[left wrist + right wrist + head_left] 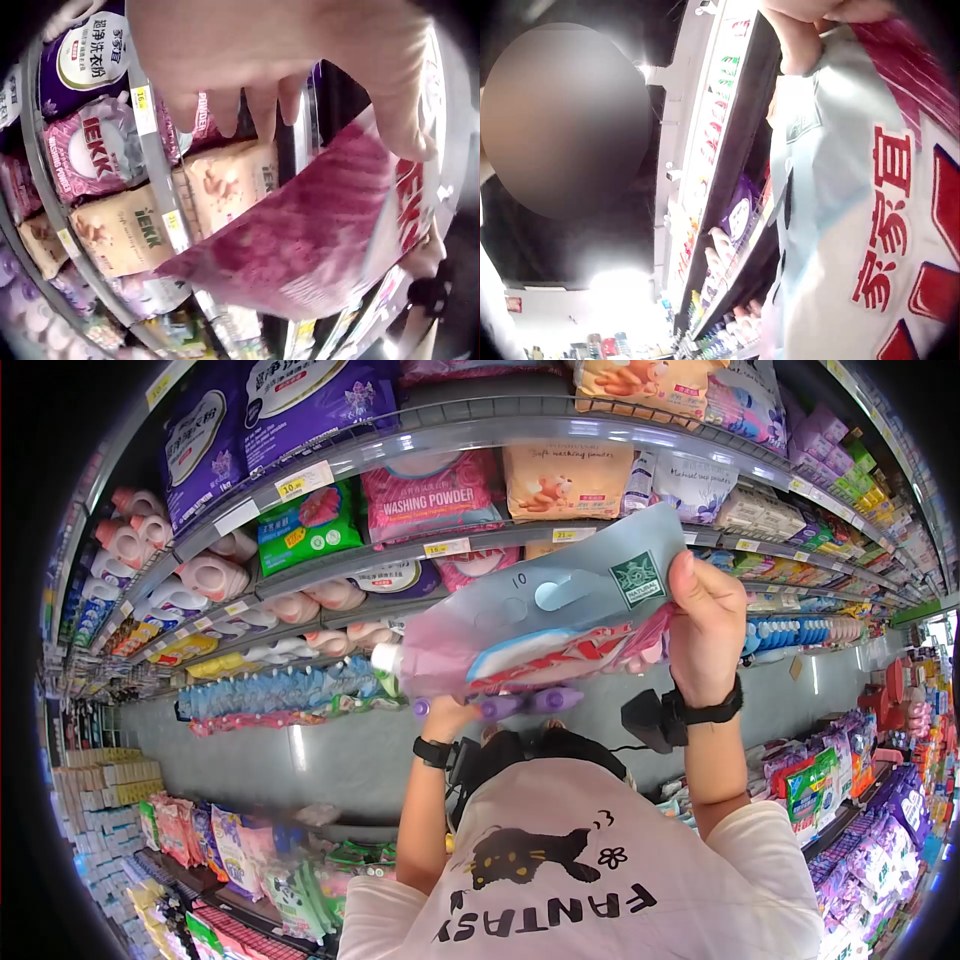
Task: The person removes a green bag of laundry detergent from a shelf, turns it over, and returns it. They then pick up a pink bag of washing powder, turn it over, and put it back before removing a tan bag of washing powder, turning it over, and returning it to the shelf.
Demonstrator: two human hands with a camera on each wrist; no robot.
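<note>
A large pink and pale-blue pouch [450,645] with a white cap [386,657] at its left end is held up at a slant in the head view. My right hand [708,630] pinches its right end, thumb on the near face. My left hand [452,716] is under the capped end, partly hidden by the pouch. In the left wrist view the pouch [300,240] lies between the thumb and fingers of my left hand [262,45]. In the right wrist view my right hand [802,30] grips the top of the pouch [840,195], which shows red lettering.
Shelves [400,445] of washing powder bags [430,498] curve across in front. Bottles [212,578] and hanging blue packs [260,690] stand lower at left. Purple items [555,700] show just below the pouch. More stocked shelves [225,905] lie behind my body, across the grey floor [290,760].
</note>
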